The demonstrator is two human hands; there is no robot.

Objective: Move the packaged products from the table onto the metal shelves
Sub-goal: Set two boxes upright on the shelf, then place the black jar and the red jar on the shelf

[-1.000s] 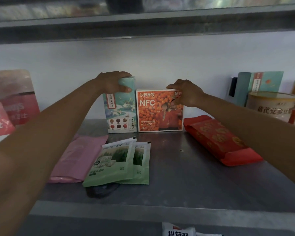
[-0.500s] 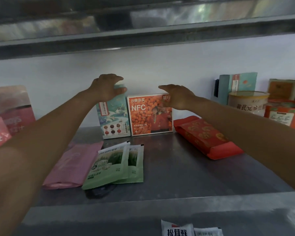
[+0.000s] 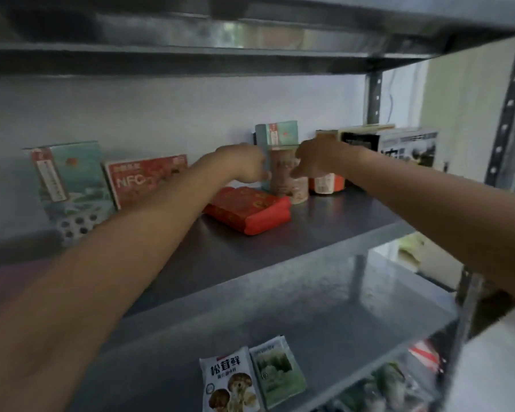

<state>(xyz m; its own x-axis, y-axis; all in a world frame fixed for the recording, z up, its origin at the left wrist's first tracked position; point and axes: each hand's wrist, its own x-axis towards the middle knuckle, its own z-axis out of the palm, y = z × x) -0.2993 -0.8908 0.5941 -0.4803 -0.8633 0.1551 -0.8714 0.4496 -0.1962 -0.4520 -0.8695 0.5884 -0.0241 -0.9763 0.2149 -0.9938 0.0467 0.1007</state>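
- At nine o'clock on the metal shelf we see a teal box standing upright against the wall. An NFC box in orange-red stands upright just beside it, at its three o'clock.
- Our left hand reaches toward twelve o'clock above a flat red packet that lies on the shelf. Its fingers are bent and meet the nine o'clock side of a round canister. Blur keeps us from telling whether they close on it.
- The round canister stands upright near the back of the shelf, between our two hands. The red packet is just at its seven o'clock, and a second teal box stands upright behind it at twelve o'clock.
- Our right hand comes in from four o'clock with its fingers loosely curled and its tips at the canister's three o'clock side. We cannot tell whether it has a grip.
- An orange tub sits at the canister's three o'clock, partly behind our right hand. Black-and-white boxes stand farther toward three o'clock.
- On the lower shelf, at six o'clock, a mushroom sachet and a green sachet lie flat side by side.
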